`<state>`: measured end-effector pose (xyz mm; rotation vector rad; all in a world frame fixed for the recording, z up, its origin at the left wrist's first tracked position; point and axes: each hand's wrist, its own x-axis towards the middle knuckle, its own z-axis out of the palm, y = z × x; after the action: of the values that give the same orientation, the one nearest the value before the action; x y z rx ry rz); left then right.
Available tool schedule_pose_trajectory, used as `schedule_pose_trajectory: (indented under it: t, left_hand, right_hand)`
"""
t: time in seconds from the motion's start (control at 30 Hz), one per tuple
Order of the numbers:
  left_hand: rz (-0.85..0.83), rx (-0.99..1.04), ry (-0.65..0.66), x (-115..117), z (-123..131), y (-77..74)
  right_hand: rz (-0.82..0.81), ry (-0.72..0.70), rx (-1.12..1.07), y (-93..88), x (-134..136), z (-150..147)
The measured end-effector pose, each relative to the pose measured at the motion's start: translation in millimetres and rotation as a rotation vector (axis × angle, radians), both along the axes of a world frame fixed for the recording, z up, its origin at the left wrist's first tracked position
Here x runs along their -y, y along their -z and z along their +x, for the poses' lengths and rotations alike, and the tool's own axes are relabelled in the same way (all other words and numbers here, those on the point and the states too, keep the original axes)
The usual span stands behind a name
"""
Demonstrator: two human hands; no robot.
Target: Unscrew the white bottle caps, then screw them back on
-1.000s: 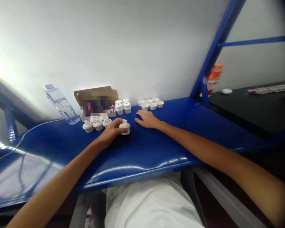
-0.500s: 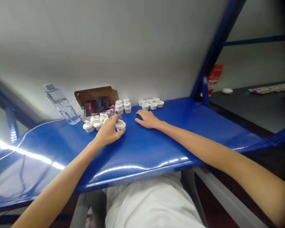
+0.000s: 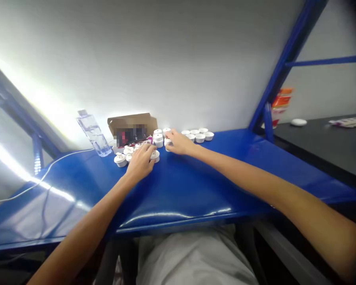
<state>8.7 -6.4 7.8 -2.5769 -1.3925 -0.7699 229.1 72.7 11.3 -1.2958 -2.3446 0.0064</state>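
Observation:
My left hand [image 3: 141, 161] rests low over the blue table, its thumb and fingers curled about a small white cup [image 3: 156, 155] topped with a dark-specked white piece. Several similar cups [image 3: 120, 159] stand to its left, partly covered by that hand. My right hand [image 3: 179, 143] has its fingers closed on a white capped cup [image 3: 167, 143] at the front of a stacked group; the fingers hide part of it. Other white capped cups [image 3: 158, 138] stand just left of it. Behind the right hand sit several open white cups [image 3: 199, 137] in two rows.
An open cardboard box [image 3: 130, 120] stands against the wall, its contents partly blurred out. Left of it is a clear bottle [image 3: 94, 133] with liquid. A white cable [image 3: 52, 165] crosses the blue table [image 3: 190, 190]. Blue frame posts [image 3: 280, 65] rise at both sides.
My right hand has moved left, from bare tabletop to the stacked capped cups, and closed on one. My left hand stays at its cup. The camera view has shifted.

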Motion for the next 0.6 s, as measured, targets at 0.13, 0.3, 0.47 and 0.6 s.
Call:
schedule_pose_trajectory:
  t: [0.13, 0.3, 0.47, 0.6]
  left_hand:
    - [0.034, 0.043, -0.022, 10.4, 8.7, -3.6]
    - [-0.107, 0.2, 0.173, 31.1, 28.1, -7.7]
    - [-0.157, 0.251, 0.189, 37.8, 34.9, -3.3]
    - [-0.081, 0.195, 0.117, 34.6, 31.2, -5.5]
  right_hand:
    - [-0.08, -0.072, -0.052, -0.3, 46.7, 15.7]
    - [-0.431, -0.067, -0.476, 10.5, 80.6, 17.4]
    - [-1.133, -0.221, -0.987, 13.0, 93.8, -2.2]
    - [-1.459, -0.3, -1.222, 7.1, 101.3, -6.5]
